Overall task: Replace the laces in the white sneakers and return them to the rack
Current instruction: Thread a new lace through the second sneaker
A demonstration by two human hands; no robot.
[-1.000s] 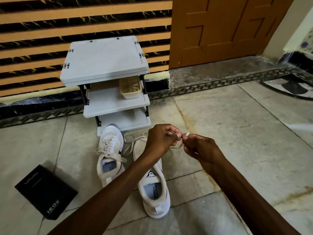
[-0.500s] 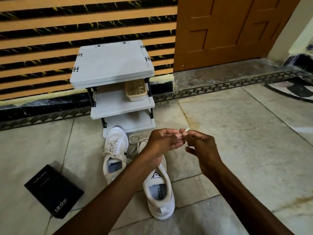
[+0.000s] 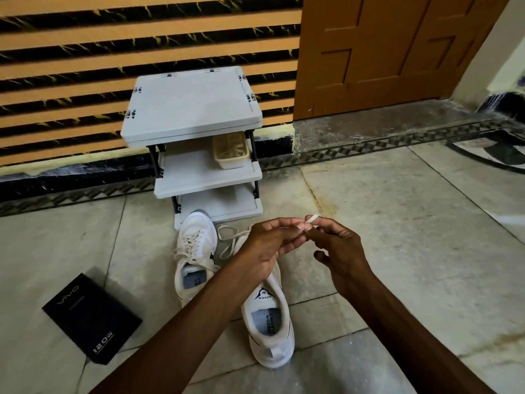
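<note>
1. The left hand (image 3: 270,245) is held above the floor (image 3: 397,251), fingers curled, and its fingertips pinch the lace (image 3: 312,218) just below the lace's end.
2. The right hand (image 3: 341,251) meets it fingertip to fingertip. Its thumb and forefinger are clamped on the same lace, and the white tip sticks up just above them. Its other fingers curl loosely underneath.
3. From the pinch, the rest of the lace passes behind the left hand and lies as a slack loop on the floor just beyond that hand's knuckles.
4. The unlaced sneaker (image 3: 270,322) lies directly under the left hand and wrist. Its toe is hidden by them, and its heel points back toward the person.
5. The laced sneaker (image 3: 196,245) stands to the left of the left hand, just beside the other sneaker, with its toe touching the foot of the rack (image 3: 193,109).
6. The rack, grey with three shelves, stands beyond both hands against the striped wall (image 3: 85,66).
7. A small basket (image 3: 231,150) sits on the rack's middle shelf, at the right end. What is inside it is too dim to name.
8. A black box (image 3: 91,317) lies flat on the floor, well to the left of the left forearm.
9. A wooden door (image 3: 383,52) is far beyond the right hand.
</note>
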